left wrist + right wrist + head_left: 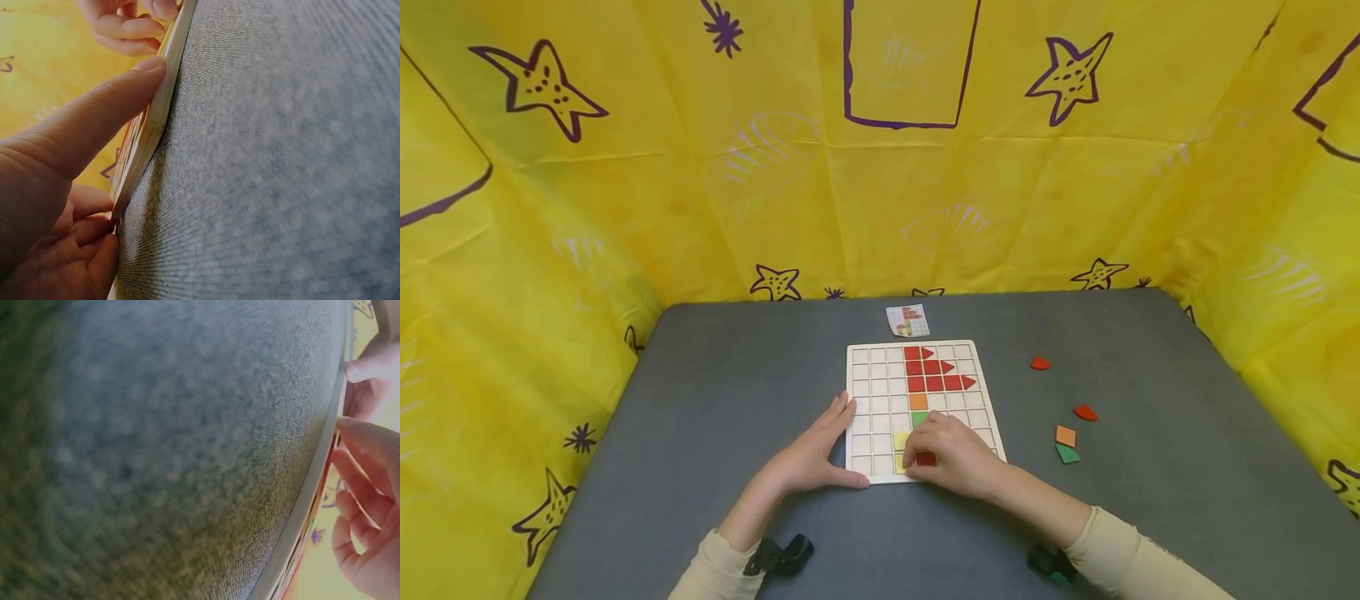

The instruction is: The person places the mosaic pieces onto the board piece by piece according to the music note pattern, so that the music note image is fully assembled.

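A pale wooden grid board (868, 404) lies on the table. Red squares and triangles (934, 383) form three rows at its far side, with an orange square (918, 402), a green piece (919, 417) and a yellow tile (901, 441) nearer. My left hand (808, 454) braces the board's near left corner, fingers along the left edge, thumb (134, 81) on the near edge. The right hand (955, 457), fingers bent, pinches at a partly covered yellow tile (899, 465) in the nearest row. A dark red piece (926, 458) shows beneath that hand.
A small pattern card (907, 320) lies behind the board. To the right are two red curved pieces (1040, 363), an orange square (1065, 436) and a green piece (1067, 454). Yellow cloth (880, 183) hangs around the grey table (737, 375).
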The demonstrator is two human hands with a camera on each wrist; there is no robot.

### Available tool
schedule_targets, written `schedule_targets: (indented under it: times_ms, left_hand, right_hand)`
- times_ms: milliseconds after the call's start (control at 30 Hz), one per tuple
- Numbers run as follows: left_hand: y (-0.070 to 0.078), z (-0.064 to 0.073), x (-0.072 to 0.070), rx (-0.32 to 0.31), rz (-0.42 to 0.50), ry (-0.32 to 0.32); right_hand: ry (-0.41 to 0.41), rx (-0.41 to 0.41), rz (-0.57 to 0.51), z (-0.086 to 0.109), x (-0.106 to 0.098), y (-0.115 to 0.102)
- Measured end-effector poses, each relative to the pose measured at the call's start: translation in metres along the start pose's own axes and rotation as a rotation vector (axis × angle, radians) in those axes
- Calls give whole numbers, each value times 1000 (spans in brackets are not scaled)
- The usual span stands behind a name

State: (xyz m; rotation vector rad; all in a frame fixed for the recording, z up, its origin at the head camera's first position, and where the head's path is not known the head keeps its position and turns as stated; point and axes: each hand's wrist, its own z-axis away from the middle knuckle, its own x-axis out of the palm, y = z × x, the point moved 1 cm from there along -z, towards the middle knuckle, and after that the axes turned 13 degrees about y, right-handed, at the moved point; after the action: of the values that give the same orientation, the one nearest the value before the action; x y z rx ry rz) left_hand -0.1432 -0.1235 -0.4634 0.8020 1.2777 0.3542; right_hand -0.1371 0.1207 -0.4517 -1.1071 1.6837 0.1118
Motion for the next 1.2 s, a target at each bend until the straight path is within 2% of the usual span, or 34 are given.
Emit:
schedule_targets:
  times_ms: [100, 267, 467, 567, 767, 900, 1000, 1200]
  left_hand:
    - [0, 0, 0, -7, -2, -1]
    - [1, 0, 0, -10, 5, 0]
    - [2, -1, 0, -5, 9, 1]
    - [2, 0, 0, -1, 6, 4]
    - [1, 1, 1, 0, 7, 8]
    - [1, 1, 1, 0, 9, 10]
    - [1, 1, 1, 1, 4, 10]
    - [0, 1, 2, 6, 4, 13]
  right_hand:
    - [10, 31, -54, 1, -3, 3]
    - [47, 210, -166, 7, -22, 19]
    - [125, 436, -97, 33, -59, 49]
    - [141, 510, -51, 52, -78, 65]
    - [169, 511, 105, 92, -108, 95]
    - [150, 561, 144, 113, -122, 107]
    - [124, 586, 159, 123, -129, 112]
    - [103, 521, 173, 130, -132, 115]
